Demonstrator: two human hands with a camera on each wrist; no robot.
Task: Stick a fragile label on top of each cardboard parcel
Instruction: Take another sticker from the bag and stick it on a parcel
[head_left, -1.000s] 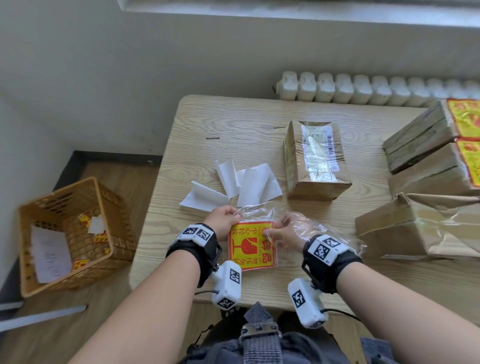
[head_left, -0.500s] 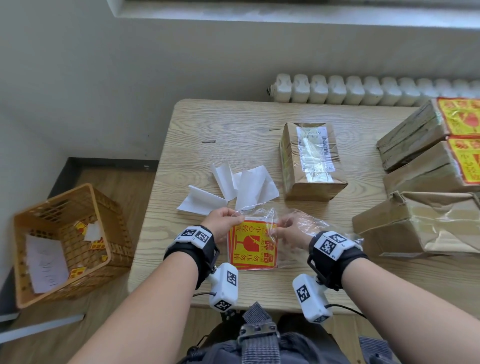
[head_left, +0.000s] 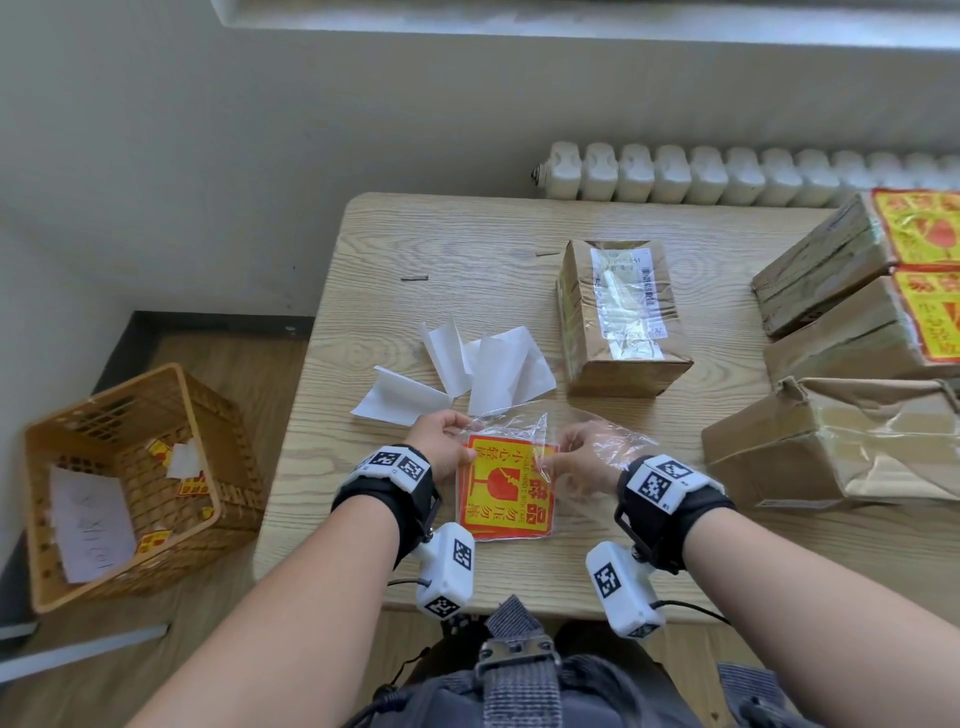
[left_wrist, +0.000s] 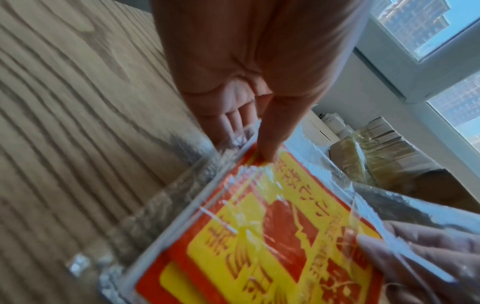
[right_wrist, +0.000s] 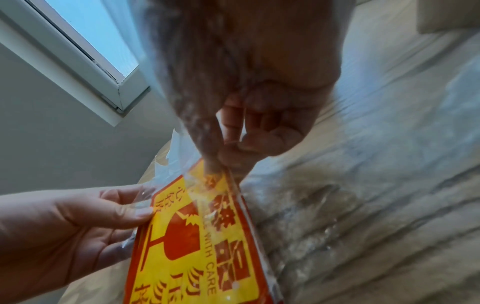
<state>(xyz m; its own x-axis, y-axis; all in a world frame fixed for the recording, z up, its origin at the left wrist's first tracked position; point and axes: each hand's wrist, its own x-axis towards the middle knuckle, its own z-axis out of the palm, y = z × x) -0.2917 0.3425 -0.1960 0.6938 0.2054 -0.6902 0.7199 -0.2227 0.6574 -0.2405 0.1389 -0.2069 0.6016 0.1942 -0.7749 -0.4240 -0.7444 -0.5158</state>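
A clear plastic bag (head_left: 519, 431) holding red and yellow fragile labels (head_left: 506, 491) lies near the table's front edge. My left hand (head_left: 441, 447) pinches the bag's left top corner, thumb on the top label (left_wrist: 259, 236). My right hand (head_left: 576, 460) pinches the bag's open film at the right, over the labels (right_wrist: 197, 236). A taped cardboard parcel (head_left: 621, 317) without a fragile label stands behind the bag. A crumpled parcel (head_left: 841, 447) sits at the right. Two parcels with fragile labels on top (head_left: 831, 265) (head_left: 862, 332) stand at the far right.
Several white backing papers (head_left: 467, 374) lie on the wooden table (head_left: 415, 249) just beyond my hands. An orange basket (head_left: 130, 488) with paper scraps stands on the floor at the left. A white radiator (head_left: 727, 171) runs behind the table.
Both hands have stayed on the bag of labels and lifted its open top a little. The right hand shifted slightly along the film.
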